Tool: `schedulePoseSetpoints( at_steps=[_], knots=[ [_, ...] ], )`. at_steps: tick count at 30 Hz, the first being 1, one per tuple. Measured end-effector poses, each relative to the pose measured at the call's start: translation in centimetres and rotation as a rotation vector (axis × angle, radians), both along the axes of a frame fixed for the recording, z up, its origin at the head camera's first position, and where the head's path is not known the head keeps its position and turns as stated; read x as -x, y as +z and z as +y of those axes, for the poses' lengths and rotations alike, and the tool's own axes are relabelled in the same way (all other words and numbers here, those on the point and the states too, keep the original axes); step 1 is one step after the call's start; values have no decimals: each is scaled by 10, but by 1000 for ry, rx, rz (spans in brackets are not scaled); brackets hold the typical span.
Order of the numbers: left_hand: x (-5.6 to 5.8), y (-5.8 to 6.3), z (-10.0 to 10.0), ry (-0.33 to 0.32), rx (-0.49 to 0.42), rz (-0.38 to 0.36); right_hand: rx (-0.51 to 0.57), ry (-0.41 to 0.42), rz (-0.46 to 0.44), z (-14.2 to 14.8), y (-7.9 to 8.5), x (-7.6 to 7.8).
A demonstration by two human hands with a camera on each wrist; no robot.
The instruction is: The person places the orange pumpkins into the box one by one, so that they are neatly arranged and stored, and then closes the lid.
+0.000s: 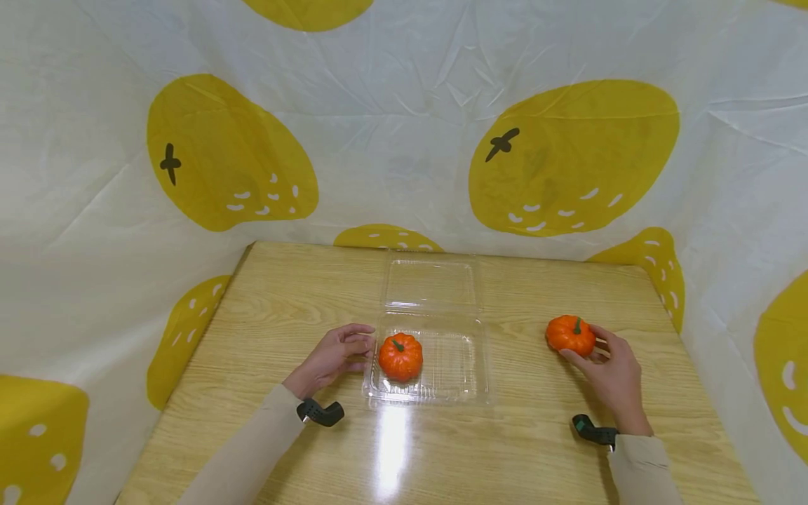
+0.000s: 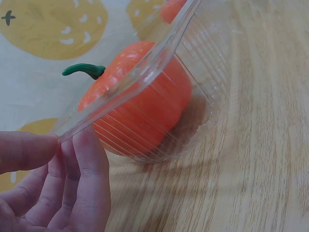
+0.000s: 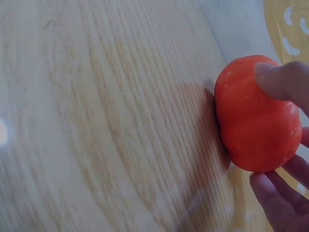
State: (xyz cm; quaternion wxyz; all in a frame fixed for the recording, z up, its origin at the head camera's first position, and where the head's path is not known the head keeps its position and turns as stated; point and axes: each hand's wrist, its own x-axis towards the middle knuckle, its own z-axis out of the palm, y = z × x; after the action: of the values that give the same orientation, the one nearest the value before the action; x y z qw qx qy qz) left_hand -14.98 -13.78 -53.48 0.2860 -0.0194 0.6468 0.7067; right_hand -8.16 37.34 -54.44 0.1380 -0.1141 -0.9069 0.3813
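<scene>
A clear plastic hinged container (image 1: 448,365) lies on the table with its lid (image 1: 431,280) folded back. Inside its left part sits a small orange toy pumpkin (image 1: 400,358) with a green stem (image 2: 84,71). My left hand (image 1: 331,358) pinches the container's left rim between thumb and fingers, as the left wrist view shows close up. Well to the right of the container, my right hand (image 1: 612,368) grips a second orange pumpkin (image 1: 568,334), thumb on one side and fingers on the other. In the right wrist view this pumpkin (image 3: 256,116) is at the table surface; whether it touches is unclear.
The wooden table (image 1: 530,449) reaches back to a white cloth (image 1: 391,154) printed with large yellow lemons, which also hangs along both sides. Bare wood lies between the container and the right-hand pumpkin. A black wrist device (image 1: 320,412) is on each arm.
</scene>
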Motion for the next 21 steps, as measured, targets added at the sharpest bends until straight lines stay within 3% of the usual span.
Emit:
schedulePoseSetpoints(
  at_steps=[21],
  knots=[
    [-2, 3, 1, 11, 0, -1, 2, 39, -31, -9, 12, -3]
  ],
)
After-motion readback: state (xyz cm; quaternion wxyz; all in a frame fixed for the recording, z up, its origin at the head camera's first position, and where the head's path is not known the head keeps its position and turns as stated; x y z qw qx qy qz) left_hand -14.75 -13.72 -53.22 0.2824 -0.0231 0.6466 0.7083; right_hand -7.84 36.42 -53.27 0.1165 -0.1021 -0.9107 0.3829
